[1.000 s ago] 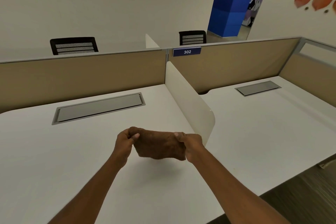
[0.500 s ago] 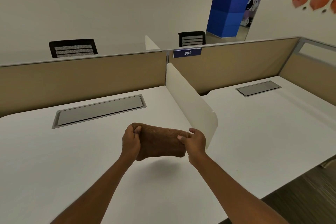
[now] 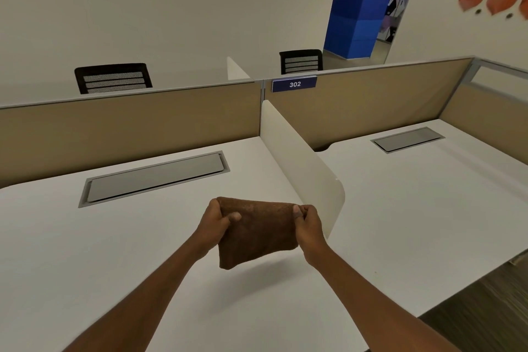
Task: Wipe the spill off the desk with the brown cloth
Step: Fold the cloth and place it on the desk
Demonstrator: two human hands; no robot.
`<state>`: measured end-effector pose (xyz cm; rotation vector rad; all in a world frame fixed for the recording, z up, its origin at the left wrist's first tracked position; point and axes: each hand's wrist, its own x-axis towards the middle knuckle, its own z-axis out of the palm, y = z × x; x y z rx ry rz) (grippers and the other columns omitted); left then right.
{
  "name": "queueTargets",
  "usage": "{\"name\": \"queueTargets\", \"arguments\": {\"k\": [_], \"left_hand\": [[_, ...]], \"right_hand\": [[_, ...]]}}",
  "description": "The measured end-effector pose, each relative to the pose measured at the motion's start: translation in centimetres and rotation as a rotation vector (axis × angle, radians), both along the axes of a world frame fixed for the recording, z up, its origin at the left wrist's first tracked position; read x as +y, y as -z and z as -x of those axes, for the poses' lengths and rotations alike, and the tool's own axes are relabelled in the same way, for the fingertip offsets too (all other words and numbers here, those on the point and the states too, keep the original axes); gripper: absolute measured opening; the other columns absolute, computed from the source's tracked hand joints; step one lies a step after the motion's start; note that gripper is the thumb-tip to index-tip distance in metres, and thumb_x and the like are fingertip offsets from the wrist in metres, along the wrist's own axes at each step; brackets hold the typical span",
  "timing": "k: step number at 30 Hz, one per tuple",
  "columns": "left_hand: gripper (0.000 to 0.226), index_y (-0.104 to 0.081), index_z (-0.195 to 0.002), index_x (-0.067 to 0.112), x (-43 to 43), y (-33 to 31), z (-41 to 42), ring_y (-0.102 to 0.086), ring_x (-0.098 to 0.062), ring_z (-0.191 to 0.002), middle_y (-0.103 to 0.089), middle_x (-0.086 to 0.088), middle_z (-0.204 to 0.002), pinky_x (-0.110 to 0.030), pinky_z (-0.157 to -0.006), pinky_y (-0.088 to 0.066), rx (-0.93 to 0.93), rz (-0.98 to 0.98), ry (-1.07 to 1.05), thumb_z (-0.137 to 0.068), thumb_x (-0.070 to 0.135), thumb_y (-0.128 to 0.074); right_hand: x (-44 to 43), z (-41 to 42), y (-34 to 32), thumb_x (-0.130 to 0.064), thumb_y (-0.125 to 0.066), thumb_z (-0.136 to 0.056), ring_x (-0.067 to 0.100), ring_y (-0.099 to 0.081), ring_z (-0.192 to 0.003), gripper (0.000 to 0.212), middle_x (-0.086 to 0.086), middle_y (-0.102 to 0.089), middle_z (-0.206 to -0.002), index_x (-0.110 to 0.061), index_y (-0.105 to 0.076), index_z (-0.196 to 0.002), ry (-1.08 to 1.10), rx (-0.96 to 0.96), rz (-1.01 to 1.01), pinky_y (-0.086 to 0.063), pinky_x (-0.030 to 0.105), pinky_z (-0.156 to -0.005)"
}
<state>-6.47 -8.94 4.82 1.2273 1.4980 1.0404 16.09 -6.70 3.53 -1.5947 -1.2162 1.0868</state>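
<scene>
White worktop point(image 3: 85, 266) filled the near half of the view, a second one sat to the right past a cream divider panel point(image 3: 303, 168). Tan partition wall point(image 3: 128, 128) ran along the far edge, with a blue "302" tag point(image 3: 294, 84) on it. Grey cable-tray lid point(image 3: 154, 178) was set flush into the worktop, far left of the hands. Two black mesh chairs point(image 3: 113, 78) showed behind the partition.

Brown cloth point(image 3: 257, 234) was held up in the air above the worktop, near the divider's near end, its shadow falling on the surface below it. It hung folded, top edge stretched between the two hands, lower left corner drooping lowest.

Left hand point(image 3: 215, 221) was closed on the cloth's upper left corner, thumb pressed across the front face. Right hand point(image 3: 307, 223) was pinched on the upper right corner, thumb on top. Cloth hung between and below both hands.

No spill could be made out on the worktop.
</scene>
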Motion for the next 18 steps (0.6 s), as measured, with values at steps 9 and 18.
{"name": "queueTargets", "arguments": {"k": [9, 18], "left_hand": [[0.053, -0.039, -0.120, 0.015, 4.1, 3.0, -0.6, -0.058, -0.021, -0.108, -0.053, -0.006, -0.120, -0.032, -0.068, -0.057, 0.024, 0.292, 0.072, -0.080, 0.007, -0.073], [0.035, -0.046, -0.117, 0.022, 8.5, 4.7, -1.2, -0.061, -0.023, -0.104, -0.058, -0.002, -0.116, -0.038, -0.066, -0.059, -0.096, 0.322, -0.067, -0.088, 0.015, -0.065]], "right_hand": [[5.5, -1.2, 1.2, -0.036, -0.039, -0.101, 0.017, -0.058, -0.087, 0.026, -0.001, -0.057, -0.092, -0.012, -0.047, -0.100, -0.148, -0.191, 0.016, -0.042, 0.023, -0.072], [12.9, -0.5, -0.3, 0.001, -0.055, -0.079, 0.029, -0.065, -0.089, 0.034, 0.015, -0.064, -0.100, -0.002, -0.047, -0.112, -0.320, -0.065, 0.363, -0.058, 0.045, -0.080]]}}
